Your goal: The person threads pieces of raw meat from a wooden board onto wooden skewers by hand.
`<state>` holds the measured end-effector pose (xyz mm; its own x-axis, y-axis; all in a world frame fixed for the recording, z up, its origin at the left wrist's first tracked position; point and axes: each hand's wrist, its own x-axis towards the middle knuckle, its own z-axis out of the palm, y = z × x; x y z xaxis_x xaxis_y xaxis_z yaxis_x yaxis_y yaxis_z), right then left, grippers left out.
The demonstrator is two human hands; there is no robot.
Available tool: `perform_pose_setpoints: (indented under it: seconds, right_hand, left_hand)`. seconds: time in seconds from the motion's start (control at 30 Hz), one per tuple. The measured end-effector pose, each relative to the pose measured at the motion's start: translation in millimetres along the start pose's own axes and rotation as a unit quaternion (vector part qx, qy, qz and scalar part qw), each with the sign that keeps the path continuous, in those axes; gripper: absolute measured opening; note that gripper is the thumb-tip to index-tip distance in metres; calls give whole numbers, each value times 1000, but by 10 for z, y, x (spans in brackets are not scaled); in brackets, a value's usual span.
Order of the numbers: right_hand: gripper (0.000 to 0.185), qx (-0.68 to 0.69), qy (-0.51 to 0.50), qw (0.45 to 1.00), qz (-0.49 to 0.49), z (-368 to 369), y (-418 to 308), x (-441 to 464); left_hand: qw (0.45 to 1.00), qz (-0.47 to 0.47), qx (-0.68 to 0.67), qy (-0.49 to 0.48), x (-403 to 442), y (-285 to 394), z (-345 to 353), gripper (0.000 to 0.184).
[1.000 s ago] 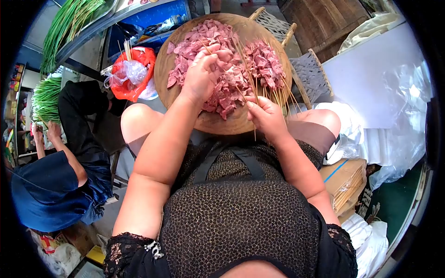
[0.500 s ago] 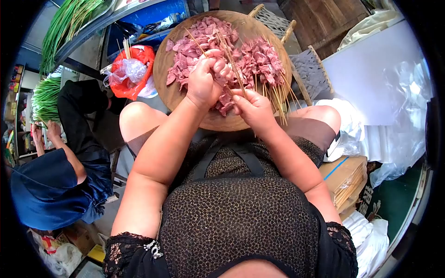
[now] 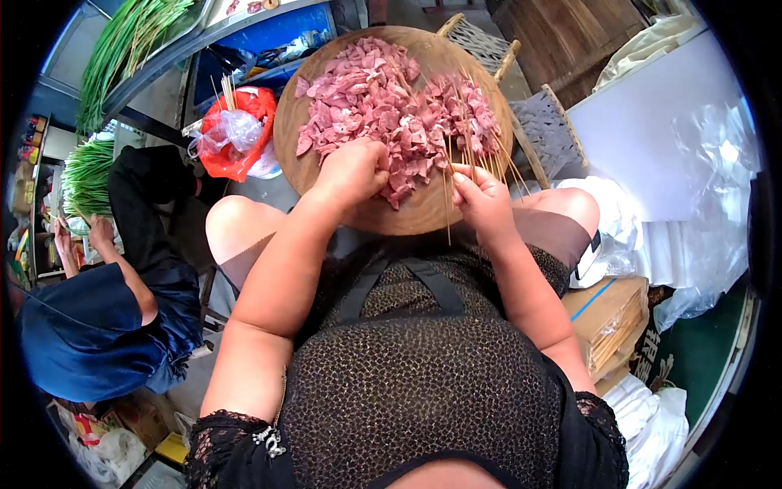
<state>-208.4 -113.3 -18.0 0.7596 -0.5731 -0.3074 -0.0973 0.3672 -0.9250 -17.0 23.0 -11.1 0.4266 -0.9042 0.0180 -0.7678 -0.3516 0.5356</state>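
Note:
A round wooden board [image 3: 407, 222] lies across my lap, heaped with pieces of raw pink meat [image 3: 371, 81]. Over the pile's near left edge, my left hand [image 3: 352, 173] is closed with fingers curled down among the meat; whatever is in them is hidden. Toward the board's right side, my right hand [image 3: 486, 202] pinches a thin bamboo skewer [image 3: 466, 134] pointing up and away. Beside that hand lie several meat-loaded skewers [image 3: 507, 156], their bare ends fanned toward me and the meat at the far end.
Left of the board sits a red plastic bag [image 3: 254, 122] with upright sticks and clear plastic. A co-worker [image 3: 106, 318] at far left handles long green stalks [image 3: 88, 175]. Woven stools [image 3: 547, 130] stand right of the board, near a cardboard box [image 3: 607, 318] and a white panel [image 3: 643, 147].
My left hand has come down from a raised skewer to the near left of the meat. My right hand has shifted right, to beside the loaded skewers.

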Motion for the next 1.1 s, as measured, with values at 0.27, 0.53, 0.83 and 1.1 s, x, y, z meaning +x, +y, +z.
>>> perform_pose_setpoints:
  seconds: [0.27, 0.53, 0.83, 1.1]
  right_hand:
    - [22, -70, -26, 997, 17, 50, -129, -167]
    - [23, -78, -58, 994, 54, -12, -69, -287]
    - [22, -99, -52, 992, 62, -62, -42, -313]
    - [21, -177, -57, 981, 51, -177, -126, -346]
  left_hand:
    - [758, -158, -619, 130, 327, -290, -289, 9]
    - [695, -153, -676, 190, 459, -372, -269, 21]
    - [695, -151, -681, 173, 458, -360, -247, 23]
    - [719, -171, -662, 124, 437, -369, -207, 22]
